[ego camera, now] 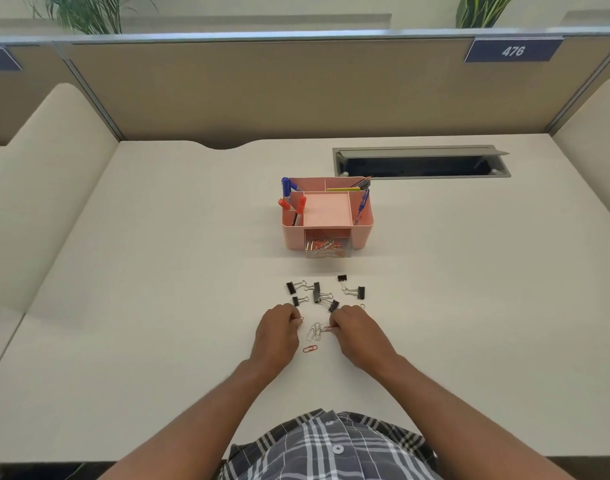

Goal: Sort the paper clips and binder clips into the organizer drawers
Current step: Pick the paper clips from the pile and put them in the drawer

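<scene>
A pink desk organizer stands mid-desk, its clear front drawer pulled out and holding several red and silver paper clips. Several black binder clips lie scattered in front of it. Nearer me sits a small pile of silver paper clips, and a lone red paper clip lies below it. My left hand is closed, pinching a paper clip at its fingertips. My right hand pinches a red paper clip beside the pile.
Pens and markers stand in the organizer's top compartments. A cable tray opening is set into the desk at the back right. A beige partition closes the far side. One small clip lies by my right hand.
</scene>
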A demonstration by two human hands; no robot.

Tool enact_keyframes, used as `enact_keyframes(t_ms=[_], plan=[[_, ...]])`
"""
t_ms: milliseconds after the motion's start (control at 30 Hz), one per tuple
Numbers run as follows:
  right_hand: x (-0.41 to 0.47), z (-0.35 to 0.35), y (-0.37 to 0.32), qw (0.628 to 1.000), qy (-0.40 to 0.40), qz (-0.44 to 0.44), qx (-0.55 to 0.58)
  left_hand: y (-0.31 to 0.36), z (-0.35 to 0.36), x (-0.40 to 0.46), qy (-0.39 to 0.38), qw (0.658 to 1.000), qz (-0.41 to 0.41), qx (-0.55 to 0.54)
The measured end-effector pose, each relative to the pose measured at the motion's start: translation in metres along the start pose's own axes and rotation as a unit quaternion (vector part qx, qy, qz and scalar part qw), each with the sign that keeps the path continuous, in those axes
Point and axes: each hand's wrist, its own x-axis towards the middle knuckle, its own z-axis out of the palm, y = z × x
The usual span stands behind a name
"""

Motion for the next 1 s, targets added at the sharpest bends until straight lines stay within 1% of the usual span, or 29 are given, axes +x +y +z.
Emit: enact_keyframes(t_ms=[167, 300, 400, 467, 567, 633, 767, 867, 967, 1000], plan=[[0.001, -0.011, 0.009, 0.999, 0.021, 0.018, 0.021, 0.001, 0.000, 0.000, 0.009, 0.997, -0.021, -0.077], [0.014, -0.034, 0.005, 0.993, 0.038, 0.052, 0.100, 0.015, -0.007, 0.011, 0.027, 0.994, 0.008, -0.101], [0.035, -0.061, -0.003, 0.978, 0.106, 0.074, 0.162, 0.037, -0.021, 0.033, 0.066, 0.990, 0.055, -0.111], [0.052, -0.081, -0.010, 0.964, 0.153, 0.083, 0.201, 0.053, -0.032, 0.052, 0.078, 0.988, 0.081, -0.106], [0.080, -0.103, -0.018, 0.959, 0.189, 0.068, 0.197, 0.077, -0.045, 0.079, 0.086, 0.986, 0.114, -0.083], [0.097, -0.108, -0.018, 0.968, 0.181, 0.061, 0.160, 0.089, -0.049, 0.093, 0.084, 0.987, 0.120, -0.062], [0.114, -0.107, -0.017, 0.983, 0.136, 0.072, 0.099, 0.095, -0.047, 0.108, 0.072, 0.990, 0.113, -0.044], [0.111, -0.109, -0.019, 0.985, 0.121, 0.065, 0.106, 0.093, -0.048, 0.104, 0.073, 0.989, 0.123, -0.046], [0.096, -0.107, -0.019, 0.982, 0.142, 0.039, 0.120, 0.083, -0.049, 0.089, 0.084, 0.981, 0.164, -0.061], [0.088, -0.103, -0.019, 0.983, 0.137, 0.028, 0.121, 0.076, -0.047, 0.082, 0.081, 0.978, 0.179, -0.066]])
